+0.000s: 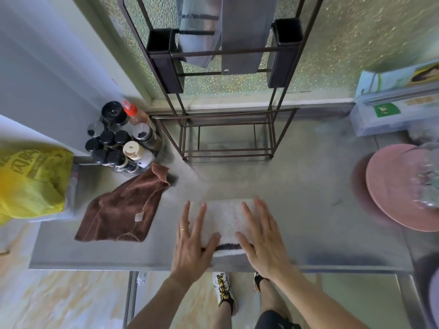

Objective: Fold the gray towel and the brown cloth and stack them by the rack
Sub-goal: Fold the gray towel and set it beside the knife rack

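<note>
At the bottom centre of the frame, both forearms reach in over the near edge of the tabletop point(320, 210). The left hand point(193, 241) and the right hand point(263, 236) lie flat with fingers spread apart, palms pressing down on the gray towel point(224, 219), gripping nothing. The towel sits just below the frame's centre as a compact pale rectangle; a darker seam between layers shows at its near edge, between the two thumbs, so it looks folded at least once, and the hands seem to be smoothing it flat. Whether another fold is intended cannot be told. To the left of centre, just beside the left hand but apart from the towel, the brown cloth point(123, 210) lies loosely rumpled, one corner flipped over and a small label showing; it appears not yet folded. Farther back, above centre, the dark metal rack point(228, 136) stands against the frosted window, with bare tabletop in front of its base. By my judgement roughly half the job remains: the brown cloth needs folding, then both pieces must be stacked beside the rack.
</note>
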